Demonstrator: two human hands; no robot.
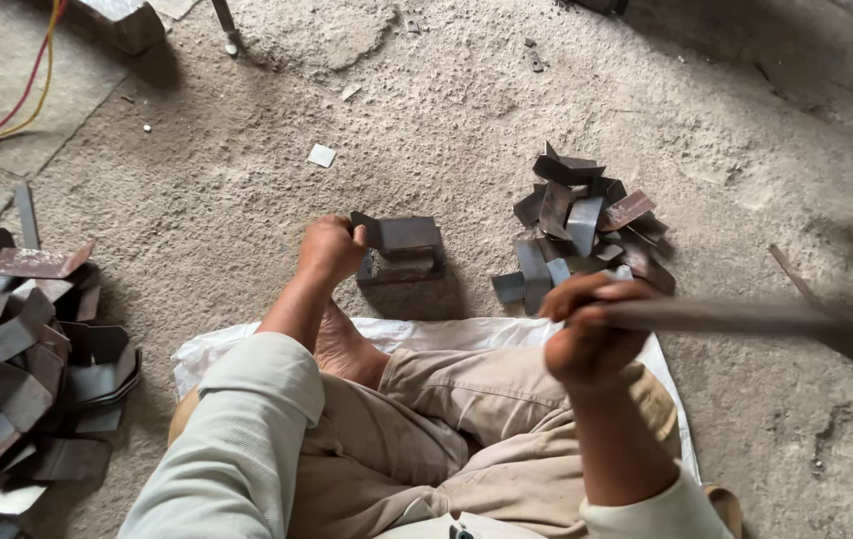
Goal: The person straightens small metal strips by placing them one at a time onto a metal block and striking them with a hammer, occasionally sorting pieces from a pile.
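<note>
My left hand (330,248) pinches the left edge of a dark bent metal piece (399,233) that rests on a small steel block (402,268) on the sandy floor. My right hand (591,329) is closed around the handle of a hammer (746,317), which stretches to the right and is blurred by motion; its head is smeared at the right edge. I sit cross-legged in beige trousers on a white sack (436,331), one bare foot (345,349) tucked below the left hand.
A heap of small flat metal pieces (581,225) lies right of the block. A larger pile of bent metal pieces (27,349) fills the left edge. Red and yellow cables (17,105) run at top left. A white scrap (321,155) lies on the floor.
</note>
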